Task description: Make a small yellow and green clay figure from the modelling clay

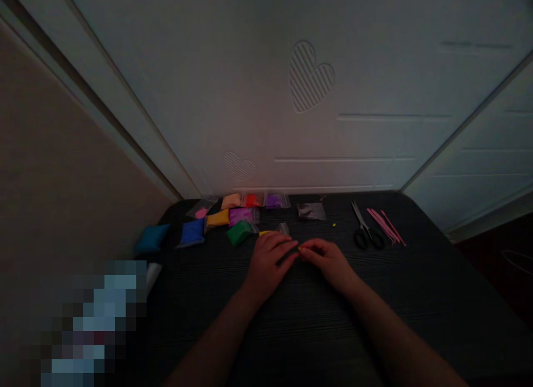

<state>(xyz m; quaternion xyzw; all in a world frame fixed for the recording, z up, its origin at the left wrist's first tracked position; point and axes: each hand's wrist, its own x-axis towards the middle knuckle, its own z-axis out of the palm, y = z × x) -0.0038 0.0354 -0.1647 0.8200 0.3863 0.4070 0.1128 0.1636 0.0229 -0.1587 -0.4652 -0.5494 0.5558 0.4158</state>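
both hands are meeting over the middle of the dark ribbed mat (316, 320). left hand (266, 262) is lying palm down with its fingers curled over a thin dark strip (288, 256), which looks like a small stick or a rolled piece of clay; the light is too dim to say which. right hand (328, 262) is coming in from the other side with fingertips pinched together at the strip's right end, where a tiny speck of yellow is showing. so both hands are closing on the same small piece, fingertips nearly touching each other.

just behind the left hand a yellow clay lump (265, 233) is peeking out beside a clear plastic packet (283, 228). further back, packets of modelling clay are lying in a loose cluster: green (239, 232), blue (192, 232), teal (151, 238), yellow-orange (218, 218), purple (242, 214), pink (201, 212), peach (231, 200), red (252, 199) and violet (275, 200). a dark packet (311, 211) is lying apart, right of the cluster. scissors (365, 230) and pink sculpting tools (385, 226) are resting near the mat's far right.

judging by its size, the strip is very light and, if it is clay, soft and slightly tacky, so it is likely denting or bending under a hard squeeze. a gentle pinch at both ends, as the fingers are doing now, seems the safest hold.
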